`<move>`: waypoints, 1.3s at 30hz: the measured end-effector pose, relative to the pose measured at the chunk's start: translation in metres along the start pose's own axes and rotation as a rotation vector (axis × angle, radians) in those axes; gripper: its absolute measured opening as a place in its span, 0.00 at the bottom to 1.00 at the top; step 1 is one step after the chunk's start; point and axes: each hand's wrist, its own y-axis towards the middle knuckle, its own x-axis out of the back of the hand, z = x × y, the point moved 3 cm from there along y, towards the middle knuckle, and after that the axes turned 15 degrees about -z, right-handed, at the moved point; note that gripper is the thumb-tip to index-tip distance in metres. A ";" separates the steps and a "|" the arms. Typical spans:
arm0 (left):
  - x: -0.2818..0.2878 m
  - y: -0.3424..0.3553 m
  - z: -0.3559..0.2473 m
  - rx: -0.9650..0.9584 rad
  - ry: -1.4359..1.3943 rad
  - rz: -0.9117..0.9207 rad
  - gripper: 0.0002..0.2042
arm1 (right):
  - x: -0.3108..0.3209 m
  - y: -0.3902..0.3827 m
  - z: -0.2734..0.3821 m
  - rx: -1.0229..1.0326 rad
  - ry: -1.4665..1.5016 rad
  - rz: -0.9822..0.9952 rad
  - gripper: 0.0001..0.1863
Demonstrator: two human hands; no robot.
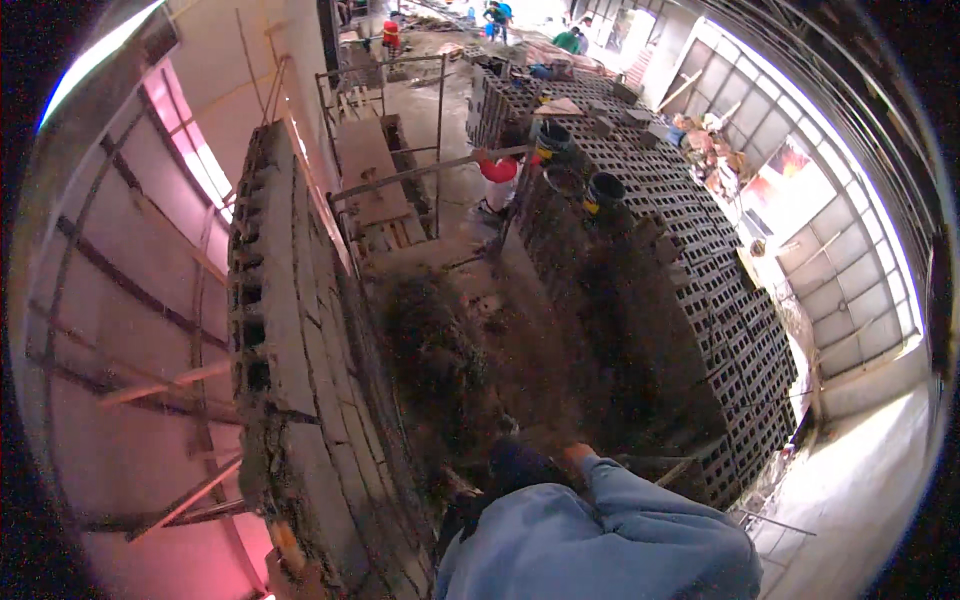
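My right hand [577, 455] shows small at the end of a light blue sleeve [650, 510], low in the middle. Its fingers are too dim and small to make out, and I see nothing clearly in it. Close by is a dark trouser leg [525, 467]. A rough block wall [345, 430] with hollow tops rises on the left. At its lower end, a dim brownish shape [298, 580] beside an orange-brown piece [287, 545] may be my left hand; its fingers cannot be told apart.
Stacked hollow blocks [740, 340] fill the right side, with black buckets [605, 190] on a ledge. Metal scaffold frames [440, 150] stand ahead. A person in red and white [498, 185] is below; others work farther off. A dark mound [430, 330] lies between wall and blocks.
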 end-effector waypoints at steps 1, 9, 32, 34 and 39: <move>-0.015 0.002 -0.008 0.012 -0.045 0.009 0.18 | 0.005 0.004 -0.005 0.003 -0.043 0.009 0.16; -0.155 0.052 -0.077 0.061 -0.221 0.056 0.17 | 0.099 0.093 0.042 0.406 -0.255 -0.143 0.19; -0.690 0.026 0.311 0.906 0.093 0.189 0.37 | 0.016 0.224 0.260 -0.495 1.487 0.185 0.23; -0.661 -0.041 0.350 0.964 0.166 0.211 0.38 | 0.033 0.202 0.252 -0.513 1.530 0.245 0.26; -0.728 -0.027 0.447 0.641 0.250 0.031 0.36 | 0.072 0.226 0.282 -0.578 1.619 0.326 0.34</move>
